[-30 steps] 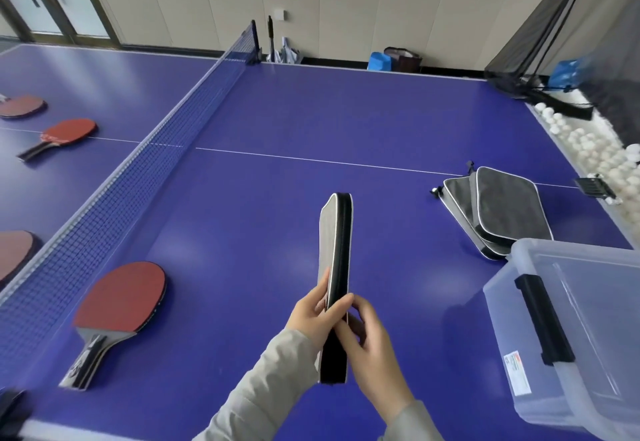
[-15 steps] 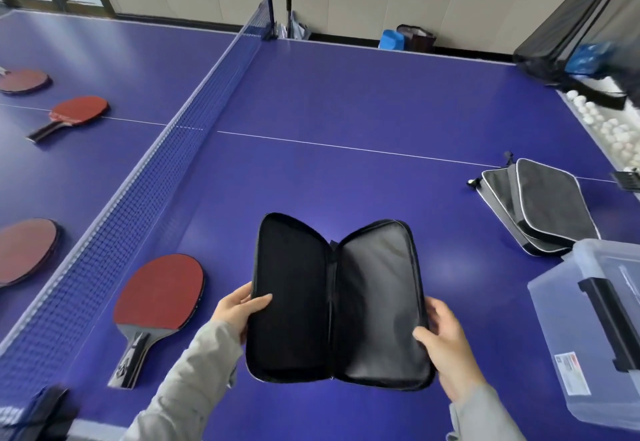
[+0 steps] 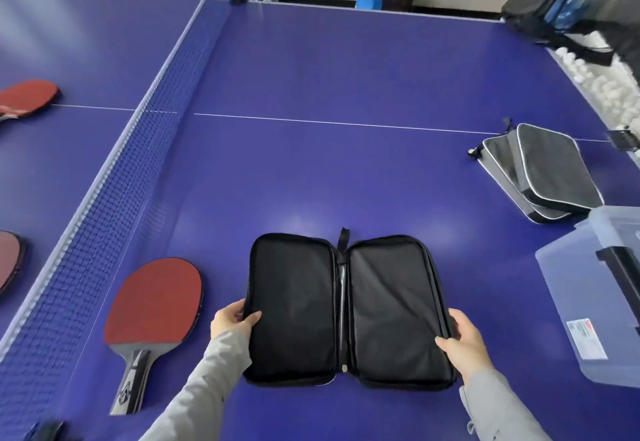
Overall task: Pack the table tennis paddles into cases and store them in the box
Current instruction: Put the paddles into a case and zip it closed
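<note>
A black paddle case [image 3: 348, 309] lies spread open like a book on the blue table, empty inside. My left hand [image 3: 232, 317] grips its left edge and my right hand [image 3: 462, 340] grips its right edge. A red paddle [image 3: 152, 305] with a black and grey handle lies just left of the case, near the net. A clear plastic box [image 3: 595, 291] with a black latch stands at the right edge. Behind it, a stack of closed grey cases [image 3: 543, 170] rests on the table.
The net [image 3: 114, 198] runs diagonally along the left. Beyond it lie more red paddles [image 3: 26, 96] and another paddle [image 3: 7, 260] at the left edge. White balls [image 3: 604, 75] fill a trough at the far right, under a black netted catcher.
The case was held upright and closed a second ago. It has since been opened flat and lowered onto the table, with one hand on each side.
</note>
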{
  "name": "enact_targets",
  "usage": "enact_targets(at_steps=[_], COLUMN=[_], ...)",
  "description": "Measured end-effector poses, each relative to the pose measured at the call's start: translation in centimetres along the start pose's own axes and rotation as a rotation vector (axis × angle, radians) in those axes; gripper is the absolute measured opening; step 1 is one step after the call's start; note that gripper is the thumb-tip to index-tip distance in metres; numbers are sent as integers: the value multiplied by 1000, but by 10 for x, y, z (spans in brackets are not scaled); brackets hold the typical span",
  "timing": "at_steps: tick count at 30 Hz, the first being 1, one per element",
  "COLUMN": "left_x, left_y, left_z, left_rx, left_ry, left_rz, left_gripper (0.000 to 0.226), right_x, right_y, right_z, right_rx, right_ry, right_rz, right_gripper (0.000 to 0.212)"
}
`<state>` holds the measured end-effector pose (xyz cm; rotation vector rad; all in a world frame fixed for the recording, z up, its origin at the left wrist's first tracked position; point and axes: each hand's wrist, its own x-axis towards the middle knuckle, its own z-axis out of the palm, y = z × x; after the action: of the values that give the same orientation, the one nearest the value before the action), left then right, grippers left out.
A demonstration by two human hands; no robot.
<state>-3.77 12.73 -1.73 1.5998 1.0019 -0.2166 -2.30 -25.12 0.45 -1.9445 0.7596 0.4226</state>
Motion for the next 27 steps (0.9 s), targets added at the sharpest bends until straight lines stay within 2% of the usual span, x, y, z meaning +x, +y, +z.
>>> enact_targets(at_steps=[5,11,16,19,22,25,27], left_x=[1,6,-3,-20,-32,-31,-26], left_y=[-15,-16,-18,-25,-40,-57,-63], left_z=[7,4,-2,-18,-56,-104,-129], left_rx=[215,374,410,475,558,511,481], left_ry=[83,116,132,241,479,703,711], left_rz=[157,240,273,406,520,357,176], left_gripper=[21,56,66,62,59,73,81], right_x=[-1,0,-6,-13,-20,-24,-24], right_y=[13,22,21,23,26,30,31], right_z=[14,16,11,13,18,21,22], right_rx=[-201,-340,-329,-371,-436,-429,-419], right_ry=[108,124,163,172,128,100,97], right_rz=[-26,-56,-110,-202,-247,-253,-234], right_gripper=[48,55,64,67,71,74,74])
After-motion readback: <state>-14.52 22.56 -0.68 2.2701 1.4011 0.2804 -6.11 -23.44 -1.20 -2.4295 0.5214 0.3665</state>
